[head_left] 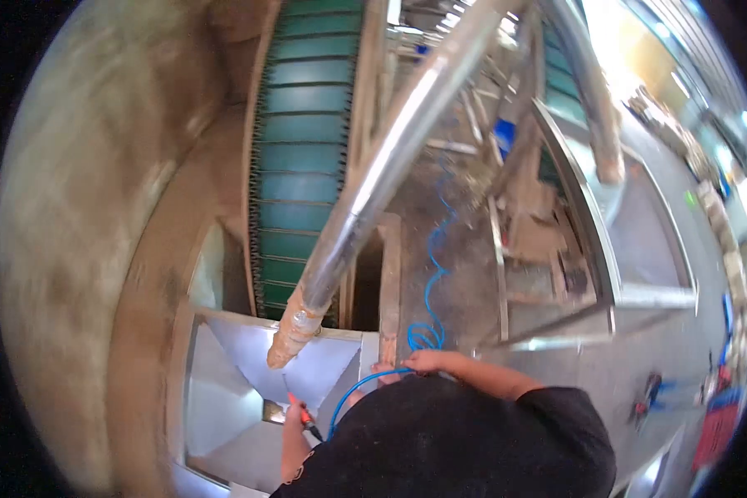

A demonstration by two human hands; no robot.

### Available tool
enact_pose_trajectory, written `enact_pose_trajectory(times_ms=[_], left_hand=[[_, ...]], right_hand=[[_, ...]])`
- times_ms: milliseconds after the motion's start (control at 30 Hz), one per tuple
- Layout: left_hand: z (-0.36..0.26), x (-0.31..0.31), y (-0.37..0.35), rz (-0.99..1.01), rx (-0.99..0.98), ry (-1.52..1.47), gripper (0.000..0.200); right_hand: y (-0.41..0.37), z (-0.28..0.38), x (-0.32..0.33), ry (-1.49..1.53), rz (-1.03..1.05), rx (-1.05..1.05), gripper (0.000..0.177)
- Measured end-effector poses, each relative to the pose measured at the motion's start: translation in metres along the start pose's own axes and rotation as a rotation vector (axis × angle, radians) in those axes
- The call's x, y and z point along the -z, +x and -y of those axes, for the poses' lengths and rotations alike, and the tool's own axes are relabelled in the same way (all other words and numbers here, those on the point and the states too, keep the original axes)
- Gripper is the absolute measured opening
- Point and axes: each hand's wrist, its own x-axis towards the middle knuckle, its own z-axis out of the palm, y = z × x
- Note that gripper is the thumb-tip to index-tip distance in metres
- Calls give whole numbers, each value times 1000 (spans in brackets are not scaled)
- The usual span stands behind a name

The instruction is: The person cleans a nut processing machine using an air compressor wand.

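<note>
Beyond the left hand (293, 429), a green belt (299, 195)

Just below that hand opens a metal hopper (222, 394) with sloping walls. Slanting down from above, a steel pipe (373, 187) ends just ahead of the left grip. A blue hose (353, 390) coils just ahead of the right hand (424, 361), whose fingers close round it. An orange-and-black air gun (306, 417) sits in the left hand, fingers wrapped about it, thin nozzle pointing toward the pipe's end.

bright blue hose (367, 379), orange-and-black hand tool (305, 415), green conveyor belt (299, 156) with dark crosswise stripes, plain black shirt (448, 440)
</note>
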Motion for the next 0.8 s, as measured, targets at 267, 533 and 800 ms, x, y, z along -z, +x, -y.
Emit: enact_pose_trajectory(times_ms=[267,533,800], left_hand=[[-38,-72,6,479,97,534,19],[-32,-145,-43,469,27,924,20],[39,-131,-146,430,162,660,27]], right_hand=[[-67,-34,-62,171,-223,-60,66],[-80,-102,-91,396,-244,-92,61],[-134,-200,-111,417,-252,-31,64]])
